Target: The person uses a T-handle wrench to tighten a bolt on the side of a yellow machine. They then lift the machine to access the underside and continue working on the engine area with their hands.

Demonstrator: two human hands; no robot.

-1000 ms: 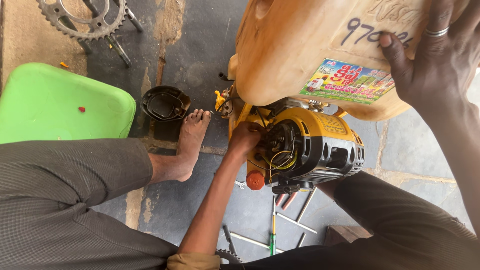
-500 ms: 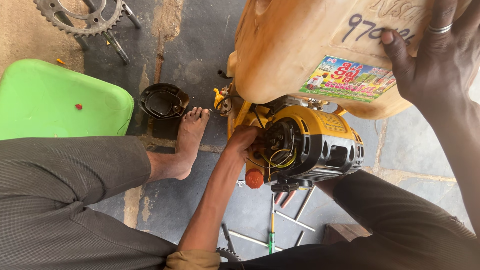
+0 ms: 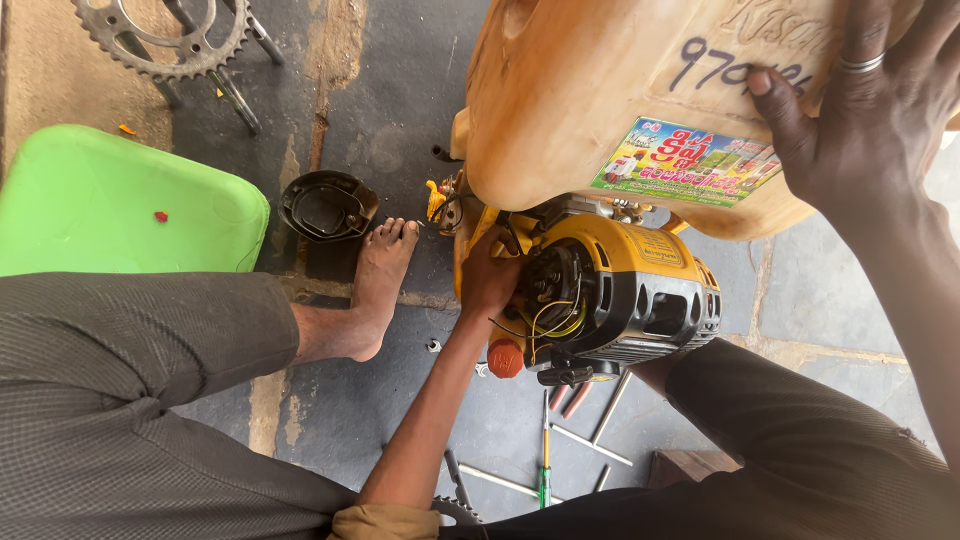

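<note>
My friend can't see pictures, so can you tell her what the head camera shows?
Seen from above, a seated person's left hand reaches into the open side of a yellow engine, while the right hand rests on a big orange plastic jug above it. A bare foot, a green basin and tools lie on the stone floor.
</note>
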